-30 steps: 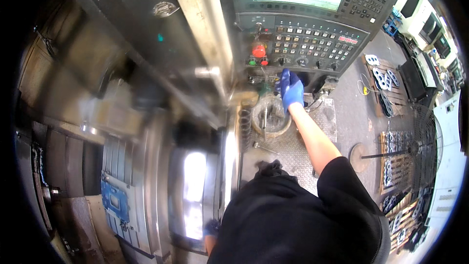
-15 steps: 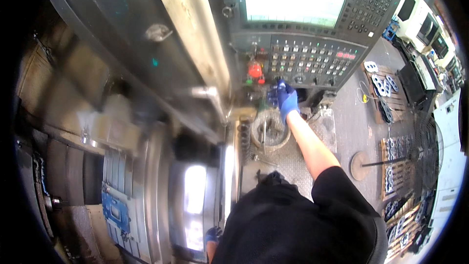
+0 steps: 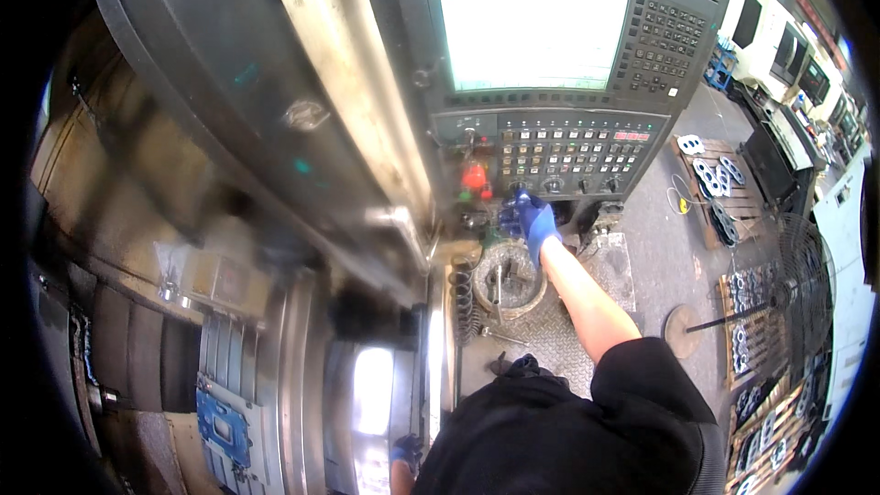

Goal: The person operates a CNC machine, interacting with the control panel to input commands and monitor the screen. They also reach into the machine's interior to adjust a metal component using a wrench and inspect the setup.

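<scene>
1. In the head view, had the right hand (image 3: 532,218) curled at the lower edge of the control panel (image 3: 568,194), left of its middle, just below a rotary knob (image 3: 521,185). Could not tell any grasp or contact.
2. Had the left hand (image 3: 408,451) low, just beside the right edge of the bright metal sill (image 3: 373,394). Could not tell whether clenched or loose.
3. By judgement, could have turned the knob too far, because of weaker feeling through the blue glove (image 3: 542,227).
4. Could have pressed by mistake the round red button (image 3: 474,174), near the panel's lower left corner, by slipping leftwards.
5. Could have knocked the rod (image 3: 500,282) in the round container (image 3: 483,301), by lowering the right forearm (image 3: 587,298) carelessly.
6. Could have hurt the left hand through unexpected machine movement.
</scene>
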`<state>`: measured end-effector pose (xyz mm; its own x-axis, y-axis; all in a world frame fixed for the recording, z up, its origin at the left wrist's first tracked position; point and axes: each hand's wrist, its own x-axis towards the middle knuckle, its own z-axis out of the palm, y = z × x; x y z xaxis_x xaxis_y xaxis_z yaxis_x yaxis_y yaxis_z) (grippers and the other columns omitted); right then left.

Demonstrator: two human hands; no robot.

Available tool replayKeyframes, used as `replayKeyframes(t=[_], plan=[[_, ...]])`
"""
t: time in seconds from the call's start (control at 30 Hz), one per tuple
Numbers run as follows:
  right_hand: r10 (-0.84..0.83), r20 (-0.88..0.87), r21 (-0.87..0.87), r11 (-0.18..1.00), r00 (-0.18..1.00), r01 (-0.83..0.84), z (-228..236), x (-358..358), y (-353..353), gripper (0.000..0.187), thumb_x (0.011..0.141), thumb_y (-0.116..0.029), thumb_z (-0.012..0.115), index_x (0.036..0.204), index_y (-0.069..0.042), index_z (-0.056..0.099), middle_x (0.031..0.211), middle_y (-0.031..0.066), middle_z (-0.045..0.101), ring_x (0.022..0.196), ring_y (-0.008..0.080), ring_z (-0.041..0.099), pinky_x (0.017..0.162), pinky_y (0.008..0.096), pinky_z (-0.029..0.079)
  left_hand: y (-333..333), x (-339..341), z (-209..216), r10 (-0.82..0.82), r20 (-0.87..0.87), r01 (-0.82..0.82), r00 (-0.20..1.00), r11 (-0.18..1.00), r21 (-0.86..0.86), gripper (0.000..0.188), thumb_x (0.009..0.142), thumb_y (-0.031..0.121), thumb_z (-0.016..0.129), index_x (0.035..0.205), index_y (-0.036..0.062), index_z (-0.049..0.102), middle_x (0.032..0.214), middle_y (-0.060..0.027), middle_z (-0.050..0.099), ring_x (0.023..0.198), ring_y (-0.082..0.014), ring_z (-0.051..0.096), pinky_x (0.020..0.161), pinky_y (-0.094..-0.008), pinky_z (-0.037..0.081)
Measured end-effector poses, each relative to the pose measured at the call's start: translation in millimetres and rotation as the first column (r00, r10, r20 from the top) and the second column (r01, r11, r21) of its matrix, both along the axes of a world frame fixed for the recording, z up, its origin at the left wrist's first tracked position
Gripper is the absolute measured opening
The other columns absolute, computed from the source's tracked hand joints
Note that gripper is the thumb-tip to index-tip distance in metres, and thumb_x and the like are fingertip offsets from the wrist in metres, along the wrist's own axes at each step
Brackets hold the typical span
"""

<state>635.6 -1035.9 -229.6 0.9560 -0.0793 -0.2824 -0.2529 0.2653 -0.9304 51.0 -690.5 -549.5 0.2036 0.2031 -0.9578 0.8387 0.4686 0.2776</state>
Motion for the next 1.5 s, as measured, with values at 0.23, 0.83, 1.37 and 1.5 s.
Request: replayKeyframes(t=[0.23, 0.83, 1.37, 1.5], plan=[[0.066, -0.126, 0.185, 0.982, 0.99, -0.042, 28, -10, 0, 0.038, 0.104, -0.042, 0.056, 0.11, -0.007, 0.071, 0.09, 0.012, 0.074, 0.073, 0.0251, 0.072, 0.062, 0.0393, 0.055, -4, -41, -27, -0.096, 0.043, 0.097, 0.994, 0.995, -0.018, 0.031, 0.094, 0.032, 0.064, 0.121, 0.0163, 0.066, 0.11, -0.0076, 0.072, 0.103, -0.0259, 0.068, 0.087, -0.0427, 0.052], [0.022, -0.041, 0.434, 0.901, 0.999, -0.002, 20, -6, -8, 0.016, 0.1, -0.022, 0.062, 0.107, -0.01, 0.069, 0.091, 0.0085, 0.074, 0.078, 0.0223, 0.071, 0.074, 0.0371, 0.059, -17, -44, 37, -0.186, 0.152, 0.171, 0.971, 0.98, 0.106, 0.016, 0.096, 0.031, 0.064, 0.107, 0.0197, 0.065, 0.091, 0.0, 0.068, 0.079, -0.0181, 0.062, 0.06, -0.0365, 0.041], [0.097, 0.189, -0.015, 0.995, 0.977, -0.096, 64, -48, -52, 0.036, 0.102, -0.033, 0.062, 0.116, 0.0, 0.068, 0.097, 0.0124, 0.076, 0.082, 0.0224, 0.074, 0.073, 0.0353, 0.059, -12, -58, -29, -0.13, 0.076, 0.136, 0.989, 0.988, -0.073, 0.014, 0.096, 0.026, 0.061, 0.104, 0.0157, 0.067, 0.096, -0.0052, 0.072, 0.088, -0.0221, 0.067, 0.075, -0.0365, 0.051], [0.034, 0.443, -0.274, 0.957, 0.896, 0.1, 107, -52, -81, 0.036, 0.101, -0.03, 0.065, 0.118, 0.002, 0.07, 0.102, 0.0135, 0.077, 0.087, 0.018, 0.074, 0.075, 0.0295, 0.058, -4, -40, -27, -0.265, 0.125, 0.272, 0.956, 0.962, -0.037, 0.015, 0.095, 0.025, 0.061, 0.104, 0.0143, 0.068, 0.101, -0.0067, 0.073, 0.095, -0.0244, 0.069, 0.081, -0.0381, 0.054]])
